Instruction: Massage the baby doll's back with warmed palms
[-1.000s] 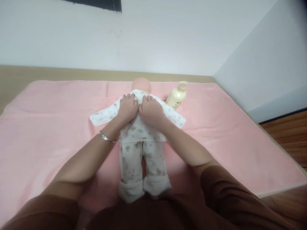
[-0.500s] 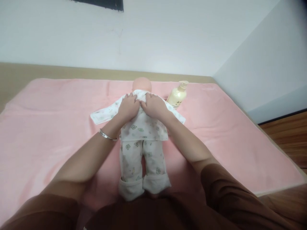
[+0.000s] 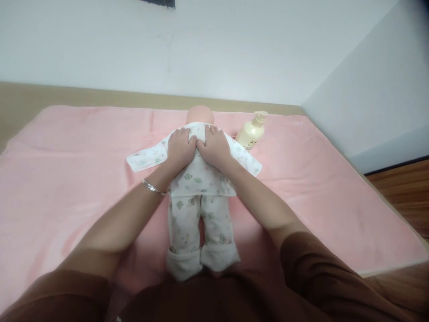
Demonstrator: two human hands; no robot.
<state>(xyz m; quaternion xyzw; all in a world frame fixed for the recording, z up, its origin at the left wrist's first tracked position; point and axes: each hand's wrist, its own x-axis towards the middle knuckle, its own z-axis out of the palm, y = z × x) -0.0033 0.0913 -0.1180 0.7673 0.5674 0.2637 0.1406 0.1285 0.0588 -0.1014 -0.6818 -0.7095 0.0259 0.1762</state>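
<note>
A baby doll (image 3: 200, 114) lies stretched out with its bald head away from me, its face not showing. It wears a white printed top (image 3: 201, 181) with long sleeves spread to both sides, and matching trousers (image 3: 184, 223) with turned-up cuffs. My left hand (image 3: 181, 145) rests flat on the upper left of the doll's back, fingers pointing toward the head. On the upper right lies my right hand (image 3: 215, 145), also flat, its thumb close to the left thumb. Neither hand grips anything.
Under the doll a pink blanket (image 3: 87, 179) covers the table. A cream pump bottle (image 3: 252, 132) leans or lies by the doll's right sleeve. Beyond the table's back edge (image 3: 134, 97) rises a white wall (image 3: 234, 53). Brown wood (image 3: 402, 188) shows at right.
Both hands stay on the doll's upper back, with the fingers shifting slightly. The view has tilted a little; the doll and bottle keep their places.
</note>
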